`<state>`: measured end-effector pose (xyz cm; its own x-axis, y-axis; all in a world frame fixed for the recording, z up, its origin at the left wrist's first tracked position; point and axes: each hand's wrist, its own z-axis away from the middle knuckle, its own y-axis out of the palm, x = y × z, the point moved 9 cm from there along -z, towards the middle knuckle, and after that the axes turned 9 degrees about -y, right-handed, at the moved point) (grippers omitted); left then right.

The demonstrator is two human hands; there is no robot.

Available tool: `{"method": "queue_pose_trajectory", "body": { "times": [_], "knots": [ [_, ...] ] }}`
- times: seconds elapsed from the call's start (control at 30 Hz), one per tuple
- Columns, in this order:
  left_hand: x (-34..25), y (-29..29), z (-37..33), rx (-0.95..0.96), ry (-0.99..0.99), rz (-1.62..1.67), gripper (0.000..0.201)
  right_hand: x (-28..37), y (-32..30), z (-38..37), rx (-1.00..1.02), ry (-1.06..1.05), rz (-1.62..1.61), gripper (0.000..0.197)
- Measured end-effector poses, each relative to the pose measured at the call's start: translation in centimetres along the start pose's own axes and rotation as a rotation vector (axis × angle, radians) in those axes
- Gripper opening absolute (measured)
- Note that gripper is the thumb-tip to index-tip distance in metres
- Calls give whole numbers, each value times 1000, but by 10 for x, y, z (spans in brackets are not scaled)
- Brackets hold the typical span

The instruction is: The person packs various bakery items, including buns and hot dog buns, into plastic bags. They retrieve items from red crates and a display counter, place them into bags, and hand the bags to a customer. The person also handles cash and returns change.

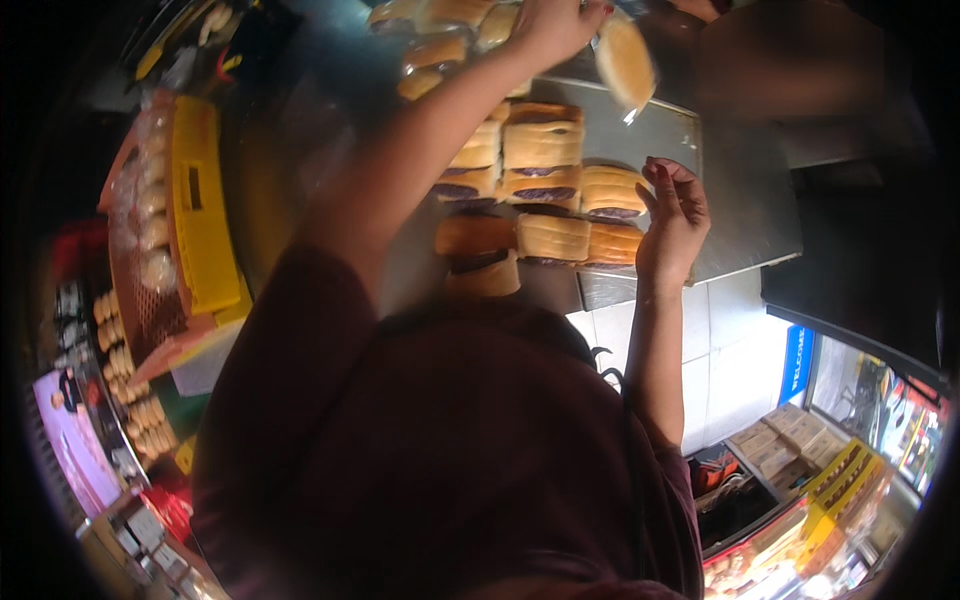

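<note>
My left hand (558, 32) reaches to the far edge of the view, its fingertips closed at the upper end of an oval golden bread roll (626, 66). The roll hangs tilted and blurred, with a shiny bit at its lower end that looks like clear wrapping. My right hand (676, 212) is at the right of the bread rows, fingers bent and the thumb apart from them. Its thumb is close beside a filled bread (613, 190) with dark purple filling; whether they touch I cannot tell. More filled breads (542, 146) lie in rows on the metal tray (650, 135).
At the left stands an orange crate (150, 330) of bagged round buns beside a yellow crate (200, 205). A dark box (740, 510) and stacked pale packages (785, 440) are at the lower right, over white floor tiles (715, 340).
</note>
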<state>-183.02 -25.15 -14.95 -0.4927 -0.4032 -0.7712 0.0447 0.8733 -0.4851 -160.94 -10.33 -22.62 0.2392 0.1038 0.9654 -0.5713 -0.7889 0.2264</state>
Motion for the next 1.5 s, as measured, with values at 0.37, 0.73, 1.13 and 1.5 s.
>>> {"method": "queue_pose_trajectory", "body": {
  "times": [0.37, 0.73, 1.13, 1.5],
  "knots": [
    [163, -197, 193, 140, -534, -428, 15, -33, 30, 26, 147, 200, 73, 6],
    [197, -206, 368, 145, -706, -551, 16, -33, 148, 52, 528, 167, 76, 11],
    [218, -211, 333, -42, -619, -616, 16, -38, 165, 79, 603, 252, 135, 11],
    [100, -178, 264, -67, -520, 237, 4, -45, 206, 141, 879, 108, 165, 19]
  ]
}}
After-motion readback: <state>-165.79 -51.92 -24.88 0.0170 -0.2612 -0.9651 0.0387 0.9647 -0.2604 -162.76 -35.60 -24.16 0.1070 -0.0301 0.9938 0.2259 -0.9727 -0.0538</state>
